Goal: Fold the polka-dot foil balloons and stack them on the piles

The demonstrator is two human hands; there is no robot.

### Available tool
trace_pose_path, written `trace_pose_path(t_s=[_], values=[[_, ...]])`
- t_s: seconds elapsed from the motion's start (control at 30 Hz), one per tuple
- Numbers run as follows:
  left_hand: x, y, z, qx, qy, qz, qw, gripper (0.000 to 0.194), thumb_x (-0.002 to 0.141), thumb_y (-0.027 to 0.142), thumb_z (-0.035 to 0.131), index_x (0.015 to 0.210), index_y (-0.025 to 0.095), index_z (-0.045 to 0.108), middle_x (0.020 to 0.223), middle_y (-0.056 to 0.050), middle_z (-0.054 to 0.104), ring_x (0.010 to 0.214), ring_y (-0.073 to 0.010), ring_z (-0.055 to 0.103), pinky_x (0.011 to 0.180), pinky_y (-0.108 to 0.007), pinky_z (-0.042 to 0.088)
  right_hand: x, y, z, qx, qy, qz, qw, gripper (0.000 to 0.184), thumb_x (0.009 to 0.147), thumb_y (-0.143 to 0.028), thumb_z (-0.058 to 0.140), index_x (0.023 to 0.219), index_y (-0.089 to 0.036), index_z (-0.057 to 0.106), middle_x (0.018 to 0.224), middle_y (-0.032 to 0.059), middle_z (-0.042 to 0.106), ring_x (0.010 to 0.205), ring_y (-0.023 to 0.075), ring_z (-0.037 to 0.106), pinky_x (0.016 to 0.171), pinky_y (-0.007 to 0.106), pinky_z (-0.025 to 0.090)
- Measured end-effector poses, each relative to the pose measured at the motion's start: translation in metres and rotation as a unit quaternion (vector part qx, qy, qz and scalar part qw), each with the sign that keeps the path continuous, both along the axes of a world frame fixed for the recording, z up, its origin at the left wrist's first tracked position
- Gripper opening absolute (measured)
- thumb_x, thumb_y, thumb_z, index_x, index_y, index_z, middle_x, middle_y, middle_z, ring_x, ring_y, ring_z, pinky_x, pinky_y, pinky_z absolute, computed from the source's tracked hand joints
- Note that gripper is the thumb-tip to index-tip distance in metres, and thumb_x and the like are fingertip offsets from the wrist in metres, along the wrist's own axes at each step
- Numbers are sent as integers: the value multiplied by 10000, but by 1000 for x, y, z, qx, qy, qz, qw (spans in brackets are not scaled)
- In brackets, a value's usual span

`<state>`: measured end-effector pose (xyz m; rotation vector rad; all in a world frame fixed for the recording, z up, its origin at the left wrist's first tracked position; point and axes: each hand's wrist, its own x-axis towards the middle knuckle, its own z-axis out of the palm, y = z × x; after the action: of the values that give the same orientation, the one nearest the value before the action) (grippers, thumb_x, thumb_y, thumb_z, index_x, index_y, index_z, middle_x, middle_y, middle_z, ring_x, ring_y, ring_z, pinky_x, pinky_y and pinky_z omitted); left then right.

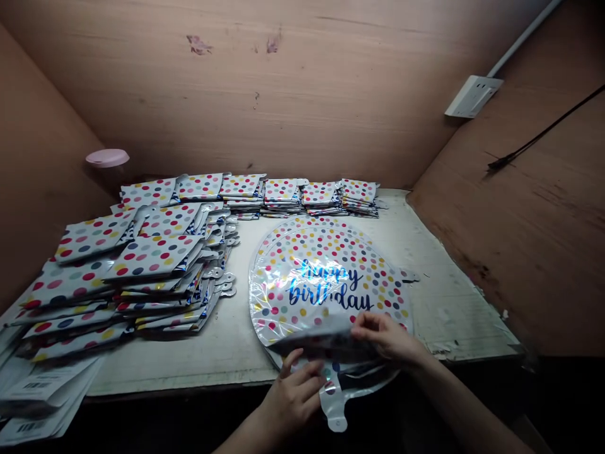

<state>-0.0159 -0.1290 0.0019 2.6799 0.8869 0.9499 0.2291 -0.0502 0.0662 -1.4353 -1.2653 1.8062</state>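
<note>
A round foil balloon, flat and white with coloured dots and blue "happy birthday" lettering, tops a stack of such balloons at the table's front edge. Its near edge is lifted and folded upward, showing a dark strip. My right hand pinches that raised edge at its right part, thumb against fingers. My left hand lies at the near edge, its fingers bent but apart and touching the foil. Beside it a pale balloon tail hangs over the front edge of the table.
Folded dotted balloons stand in piles on the left and in a row of stacks along the back wall. Sheets with barcodes lie front left. A pink-lidded cup stands back left. A white socket and dark cable are on the right.
</note>
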Motion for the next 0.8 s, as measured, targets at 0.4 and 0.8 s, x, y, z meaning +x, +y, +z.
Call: trace_pose_path(t_s=[0.4,0.8], values=[[-25,40,26,-89,-15,-56,994,214,895,223,432,1021,191,603,1170,-81,624,1156,-189,545,1090,-348,385,-14,222,8,147,-413,6,899,307,910,-347,562,1153,-160,564,1155,67,588,972,194,602,826,403,521],[6,152,27,-234,247,233,911,830,768,735,448,1468,371,189,1577,-17,24,1349,-524,-142,957,-776,-108,74,111,-1,191,-432,75,878,179,649,-296,727,761,-184,645,722,-3,677,681,172,609,581,227,415]])
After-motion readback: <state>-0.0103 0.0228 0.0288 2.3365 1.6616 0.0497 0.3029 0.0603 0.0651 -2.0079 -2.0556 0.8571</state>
